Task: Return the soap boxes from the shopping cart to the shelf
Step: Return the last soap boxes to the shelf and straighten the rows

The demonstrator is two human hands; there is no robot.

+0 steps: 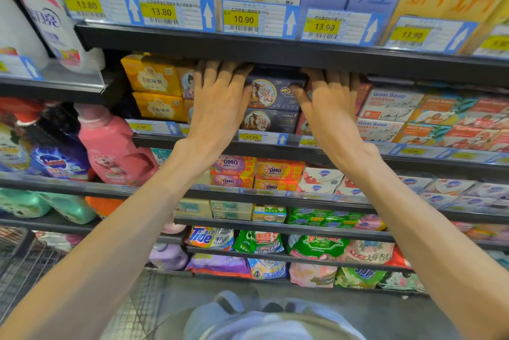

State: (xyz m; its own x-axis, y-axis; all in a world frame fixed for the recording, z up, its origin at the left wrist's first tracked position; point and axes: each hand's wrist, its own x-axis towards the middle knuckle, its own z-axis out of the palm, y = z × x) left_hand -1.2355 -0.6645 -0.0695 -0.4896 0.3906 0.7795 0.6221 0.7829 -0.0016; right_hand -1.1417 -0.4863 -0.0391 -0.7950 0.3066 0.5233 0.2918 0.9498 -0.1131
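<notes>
Placement step. We see the left hand [217,97] and right hand [327,103] reaching under the upper shelf edge, fingers extended and flat against the two sides of the top dark soap box [275,91], which sits on a second dark soap box [268,120] on the shelf [220,144]. We judge the box is being seated in its stack; the next move calls for squaring it with its neighbours, then letting go. Yellow soap boxes [154,86] stand to the left, Goat Soap boxes [391,108] to the right. The shopping cart [30,265], near left, shows only wire mesh; its contents cannot be told.
</notes>
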